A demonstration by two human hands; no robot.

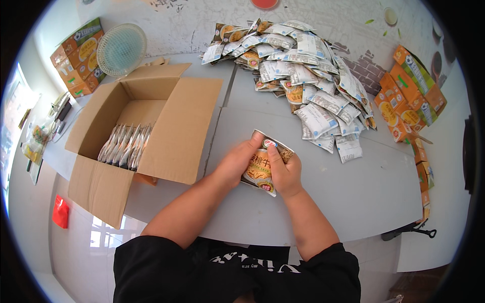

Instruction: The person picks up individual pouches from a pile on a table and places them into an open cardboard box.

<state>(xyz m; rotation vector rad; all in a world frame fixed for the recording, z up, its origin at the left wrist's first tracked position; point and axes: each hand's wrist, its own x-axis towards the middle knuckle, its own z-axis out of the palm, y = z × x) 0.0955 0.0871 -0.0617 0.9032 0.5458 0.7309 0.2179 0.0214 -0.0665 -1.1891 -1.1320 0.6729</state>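
Both of my hands grip one printed drink pouch above the grey table, its brown and orange front facing up. My left hand holds the pouch's left edge, thumb near the top. My right hand clasps the right side, with the thumb pressed on the front. Left of my hands stands an open cardboard box, flaps spread outward. Inside it a row of upright pouches fills the near part, and the box floor shows behind them. A large heap of similar pouches, mostly white backs up, lies beyond my hands.
Orange cartons and a round pale plastic basket stand at the back left. More orange cartons are stacked at the right. A seam crosses the grey tabletop. A red bag is at the lower left.
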